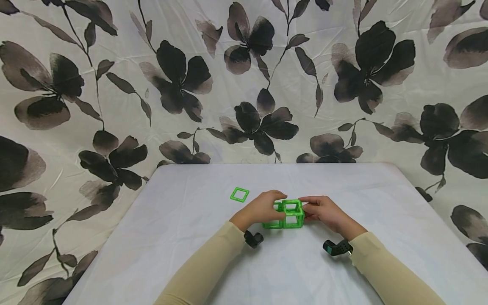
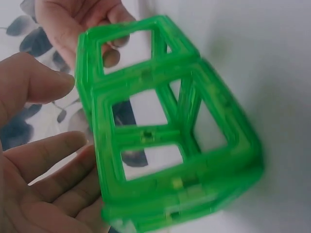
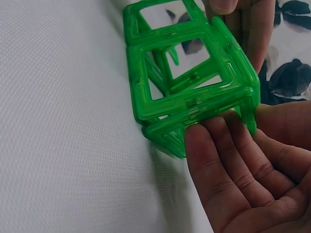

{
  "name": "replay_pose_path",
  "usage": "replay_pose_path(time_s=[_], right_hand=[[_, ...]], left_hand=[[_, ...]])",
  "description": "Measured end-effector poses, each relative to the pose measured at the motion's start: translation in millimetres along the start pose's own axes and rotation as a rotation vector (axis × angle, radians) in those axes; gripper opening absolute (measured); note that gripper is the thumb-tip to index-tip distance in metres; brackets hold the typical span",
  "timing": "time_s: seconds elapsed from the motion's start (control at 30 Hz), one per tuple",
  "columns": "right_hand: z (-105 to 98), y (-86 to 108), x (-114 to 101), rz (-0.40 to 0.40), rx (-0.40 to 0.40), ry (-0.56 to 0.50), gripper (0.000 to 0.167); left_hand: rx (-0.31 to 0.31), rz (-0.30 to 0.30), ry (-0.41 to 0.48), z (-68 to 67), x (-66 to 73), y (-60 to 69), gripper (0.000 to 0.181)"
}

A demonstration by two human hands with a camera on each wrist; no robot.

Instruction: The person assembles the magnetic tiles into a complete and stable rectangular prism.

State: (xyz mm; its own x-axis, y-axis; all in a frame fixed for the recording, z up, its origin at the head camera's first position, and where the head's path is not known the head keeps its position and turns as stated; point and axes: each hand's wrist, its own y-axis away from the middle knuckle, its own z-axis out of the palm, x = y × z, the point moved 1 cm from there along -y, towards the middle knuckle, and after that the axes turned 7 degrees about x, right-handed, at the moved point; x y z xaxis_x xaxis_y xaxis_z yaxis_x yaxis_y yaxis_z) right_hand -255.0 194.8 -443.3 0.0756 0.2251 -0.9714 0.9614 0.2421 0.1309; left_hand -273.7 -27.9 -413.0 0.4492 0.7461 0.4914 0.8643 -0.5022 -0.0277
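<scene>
A block of two joined green magnetic-tile cubes (image 1: 292, 214) rests on the white table between both hands. The left hand (image 1: 263, 207) spreads around its left cube, thumb and fingers apart. In the left wrist view, the left thumb (image 2: 48, 82) comes close to the frame's edge, and the other fingers (image 2: 53, 150) lie loosely beside it, partly behind. At the right end, the right hand (image 1: 324, 212) pinches the end tile. In the right wrist view, its fingertips (image 3: 201, 145) press against the end tile's face, with the thumb at the outer edge.
A single green square tile (image 1: 239, 194) lies flat on the table (image 1: 190, 254), behind and left of the left hand. A floral cloth (image 1: 255, 84) hangs beyond the table's far edge. Both wrists carry small black cameras (image 1: 337, 248).
</scene>
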Motion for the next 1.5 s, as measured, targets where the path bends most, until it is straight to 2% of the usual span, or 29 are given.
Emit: replay_pose_path(time_s=[0.33, 0.5, 0.8, 1.1, 1.33, 1.5], right_hand=[[0.3, -2.4, 2.1, 0.005, 0.011, 0.002, 0.047], [-0.6, -3.4, 4.5, 0.012, 0.013, 0.0, 0.047], [-1.6, -3.9, 8.4, 0.011, 0.018, -0.011, 0.047], [-1.7, -3.9, 7.2, 0.01, 0.022, 0.002, 0.046], [-1.2, -3.0, 5.6, 0.003, 0.018, 0.006, 0.046], [-1.1, -3.0, 5.1, 0.004, 0.018, 0.005, 0.046]], left_hand=[[0.091, 0.003, 0.039, -18.7, -25.7, 5.1, 0.054], [0.125, -0.05, 0.056, -22.9, -38.1, 6.4, 0.053], [0.22, -0.131, 0.05, -18.5, -56.5, 6.2, 0.051], [0.277, -0.202, 0.049, -19.7, -65.2, 5.8, 0.05], [0.346, -0.225, -0.002, -20.1, -74.9, 4.5, 0.046], [0.353, -0.261, -0.042, -19.4, -80.5, 2.5, 0.047]])
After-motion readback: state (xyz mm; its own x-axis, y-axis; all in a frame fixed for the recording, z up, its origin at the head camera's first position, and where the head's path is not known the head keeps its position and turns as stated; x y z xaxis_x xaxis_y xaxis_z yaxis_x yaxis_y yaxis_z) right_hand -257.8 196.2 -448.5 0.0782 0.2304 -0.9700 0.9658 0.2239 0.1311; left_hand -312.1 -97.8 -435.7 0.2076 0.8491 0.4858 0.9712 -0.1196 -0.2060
